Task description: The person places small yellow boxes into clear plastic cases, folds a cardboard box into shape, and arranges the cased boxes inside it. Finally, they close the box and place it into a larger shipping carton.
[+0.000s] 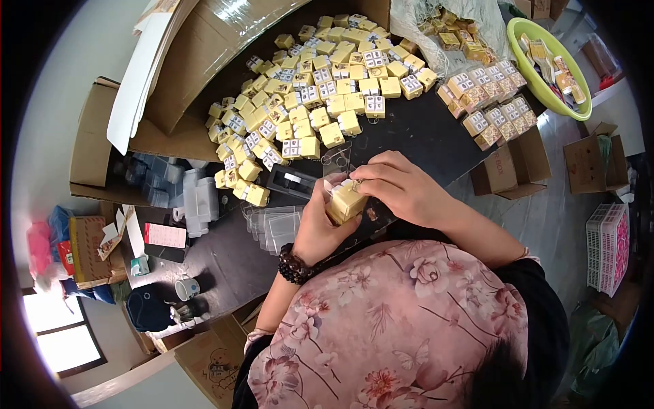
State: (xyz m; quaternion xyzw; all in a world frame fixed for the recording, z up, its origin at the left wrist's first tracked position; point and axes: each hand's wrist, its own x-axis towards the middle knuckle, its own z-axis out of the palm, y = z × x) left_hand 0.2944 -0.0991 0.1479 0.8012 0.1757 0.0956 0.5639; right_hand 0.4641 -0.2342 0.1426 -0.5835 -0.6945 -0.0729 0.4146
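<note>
A small yellow box sits in my left hand, whose fingers and thumb close around its sides. At the box's upper right corner, the fingers of my right hand pinch together over a small shiny bit, perhaps a ring; its exact shape is hidden. Just left of the hands lies a black tray-like holder with a white label in it. Clear plastic cases lie overlapped beside my left wrist. Beyond my hands spreads a large heap of similar yellow boxes, several showing white faces with dark pictures.
Wrapped patterned box stacks stand at the black table's right side, near a clear bag of small boxes. A green basin is farther right. A phone and a cup are left; an open carton is right.
</note>
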